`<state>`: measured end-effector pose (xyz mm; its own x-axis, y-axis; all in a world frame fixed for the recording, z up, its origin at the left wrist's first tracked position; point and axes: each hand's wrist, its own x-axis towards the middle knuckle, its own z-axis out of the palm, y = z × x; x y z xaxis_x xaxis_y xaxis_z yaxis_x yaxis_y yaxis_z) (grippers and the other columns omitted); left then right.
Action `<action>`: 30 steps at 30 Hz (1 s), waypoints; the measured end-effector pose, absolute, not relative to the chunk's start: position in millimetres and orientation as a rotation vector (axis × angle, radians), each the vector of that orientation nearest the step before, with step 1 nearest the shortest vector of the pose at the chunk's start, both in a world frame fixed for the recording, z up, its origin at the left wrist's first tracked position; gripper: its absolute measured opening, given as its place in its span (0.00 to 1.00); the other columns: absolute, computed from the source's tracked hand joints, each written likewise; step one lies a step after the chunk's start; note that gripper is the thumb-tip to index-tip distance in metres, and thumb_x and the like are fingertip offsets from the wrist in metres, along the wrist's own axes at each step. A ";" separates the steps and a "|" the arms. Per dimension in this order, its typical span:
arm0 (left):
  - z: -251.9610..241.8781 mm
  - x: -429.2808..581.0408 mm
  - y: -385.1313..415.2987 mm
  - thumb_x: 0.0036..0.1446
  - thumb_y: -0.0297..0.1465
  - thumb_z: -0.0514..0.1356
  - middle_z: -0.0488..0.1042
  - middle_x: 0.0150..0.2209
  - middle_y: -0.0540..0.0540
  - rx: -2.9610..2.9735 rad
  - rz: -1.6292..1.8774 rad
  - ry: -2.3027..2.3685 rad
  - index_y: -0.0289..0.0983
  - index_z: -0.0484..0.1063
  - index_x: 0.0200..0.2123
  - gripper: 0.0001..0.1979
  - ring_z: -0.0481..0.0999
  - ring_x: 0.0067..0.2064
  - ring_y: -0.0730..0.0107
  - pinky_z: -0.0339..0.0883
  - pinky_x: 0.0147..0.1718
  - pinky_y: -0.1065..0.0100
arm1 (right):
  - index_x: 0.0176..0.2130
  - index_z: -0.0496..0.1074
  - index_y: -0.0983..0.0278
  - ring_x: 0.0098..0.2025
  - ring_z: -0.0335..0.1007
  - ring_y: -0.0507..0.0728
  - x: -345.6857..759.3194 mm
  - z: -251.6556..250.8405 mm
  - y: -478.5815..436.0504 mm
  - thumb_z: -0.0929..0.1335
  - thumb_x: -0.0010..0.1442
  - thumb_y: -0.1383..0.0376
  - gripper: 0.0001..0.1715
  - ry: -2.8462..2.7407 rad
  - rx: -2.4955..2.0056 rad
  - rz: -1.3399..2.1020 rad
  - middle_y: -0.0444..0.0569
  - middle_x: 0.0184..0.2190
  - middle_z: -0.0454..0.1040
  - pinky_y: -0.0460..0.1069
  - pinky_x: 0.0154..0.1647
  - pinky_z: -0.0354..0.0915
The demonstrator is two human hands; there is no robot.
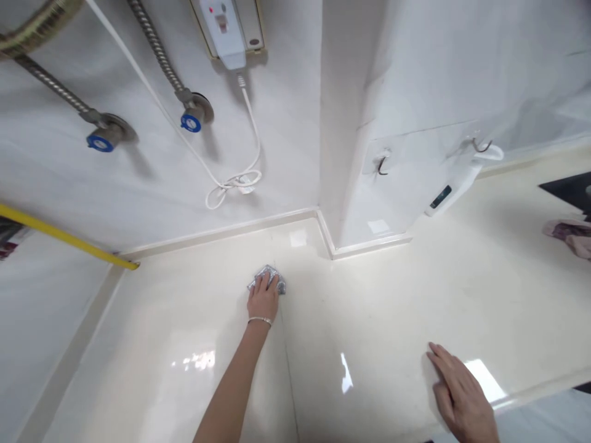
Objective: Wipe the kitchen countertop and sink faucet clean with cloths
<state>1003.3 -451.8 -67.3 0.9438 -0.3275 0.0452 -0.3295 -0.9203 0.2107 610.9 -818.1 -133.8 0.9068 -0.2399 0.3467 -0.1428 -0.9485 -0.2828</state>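
Observation:
My left hand (263,298), with a thin bracelet at the wrist, reaches far forward over the glossy cream countertop (221,344). Its fingers press a crumpled grey cloth (281,286) against the surface, close to a thin seam in the counter; part of the cloth is hidden beneath the fingers. Near the front edge on the right, my right hand (462,397) rests on the countertop with fingers extended, holding nothing.
Two blue-capped valves (191,122) with braided hoses and a white plug (224,31) with a looped cord are on the wall. A yellow pipe (69,239) meets the counter at left. Hooks (382,166), a white device (455,187) and a pinkish cloth (572,237) are at right.

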 end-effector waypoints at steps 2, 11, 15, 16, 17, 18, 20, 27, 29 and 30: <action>-62.3 1023.1 -464.5 0.69 0.30 0.47 0.67 0.70 0.40 2.899 -0.036 -0.485 0.46 0.73 0.63 0.25 0.64 0.71 0.47 0.64 0.67 0.40 | 0.73 0.53 0.55 0.69 0.64 0.69 610.2 -132.8 -818.4 0.61 0.64 0.64 0.41 0.285 -2.819 -0.542 0.53 0.70 0.65 0.68 0.70 0.62; -46.2 1123.8 -488.0 0.66 0.23 0.41 0.61 0.73 0.37 2.876 -0.244 -0.460 0.44 0.68 0.67 0.31 0.59 0.73 0.47 0.67 0.63 0.38 | 0.74 0.50 0.55 0.68 0.66 0.68 610.0 -125.9 -819.9 0.62 0.62 0.64 0.45 0.249 -2.873 -0.494 0.52 0.71 0.63 0.65 0.66 0.66; -43.9 1137.5 -485.1 0.64 0.20 0.42 0.62 0.72 0.37 2.859 -0.227 -0.491 0.44 0.70 0.65 0.33 0.62 0.72 0.47 0.71 0.60 0.37 | 0.74 0.51 0.56 0.66 0.68 0.67 612.0 -124.6 -821.6 0.62 0.62 0.65 0.44 0.212 -2.901 -0.569 0.52 0.70 0.65 0.63 0.64 0.67; -45.2 1133.3 -482.9 0.63 0.19 0.42 0.63 0.71 0.38 2.852 -0.214 -0.514 0.45 0.70 0.65 0.33 0.62 0.72 0.48 0.71 0.61 0.38 | 0.74 0.52 0.56 0.66 0.68 0.67 612.4 -124.2 -821.7 0.62 0.62 0.65 0.44 0.209 -2.901 -0.575 0.52 0.70 0.65 0.63 0.64 0.67; -47.1 1126.2 -480.2 0.63 0.18 0.42 0.65 0.71 0.39 2.846 -0.202 -0.543 0.45 0.70 0.65 0.34 0.63 0.72 0.50 0.71 0.61 0.39 | 0.74 0.52 0.57 0.66 0.67 0.67 612.7 -123.8 -821.6 0.62 0.62 0.65 0.43 0.207 -2.899 -0.572 0.53 0.70 0.65 0.63 0.65 0.66; -49.5 1116.5 -476.9 0.63 0.18 0.42 0.66 0.70 0.40 2.839 -0.192 -0.580 0.45 0.71 0.65 0.34 0.63 0.72 0.51 0.71 0.62 0.42 | 0.74 0.52 0.58 0.67 0.67 0.67 612.9 -123.3 -821.1 0.61 0.62 0.65 0.43 0.206 -2.893 -0.563 0.53 0.70 0.65 0.63 0.66 0.65; -54.6 1090.5 -468.5 0.61 0.16 0.43 0.68 0.69 0.43 2.824 -0.179 -0.668 0.46 0.72 0.63 0.35 0.64 0.71 0.56 0.70 0.64 0.47 | 0.74 0.52 0.60 0.68 0.65 0.68 612.8 -122.7 -819.7 0.61 0.63 0.65 0.42 0.213 -2.879 -0.541 0.54 0.70 0.64 0.64 0.68 0.63; -68.1 968.0 -427.1 0.59 0.17 0.50 0.74 0.64 0.48 2.809 -0.054 -0.899 0.47 0.76 0.59 0.32 0.70 0.68 0.60 0.68 0.67 0.54 | 0.73 0.52 0.64 0.68 0.65 0.67 612.4 -127.6 -816.2 0.61 0.63 0.64 0.41 0.206 -2.892 -0.581 0.57 0.70 0.64 0.65 0.69 0.60; -74.3 940.1 -417.9 0.62 0.23 0.53 0.73 0.66 0.46 2.781 0.170 -1.012 0.45 0.75 0.61 0.27 0.70 0.68 0.56 0.69 0.66 0.51 | 0.73 0.52 0.65 0.67 0.65 0.68 613.1 -128.5 -816.1 0.61 0.64 0.64 0.42 0.195 -2.900 -0.611 0.57 0.70 0.64 0.65 0.69 0.60; -77.0 930.6 -415.2 0.64 0.26 0.54 0.71 0.67 0.45 2.782 0.246 -1.033 0.44 0.72 0.63 0.26 0.69 0.69 0.54 0.69 0.66 0.49 | 0.74 0.52 0.65 0.67 0.65 0.68 613.5 -128.6 -815.9 0.61 0.64 0.64 0.42 0.195 -2.904 -0.620 0.57 0.70 0.64 0.64 0.69 0.60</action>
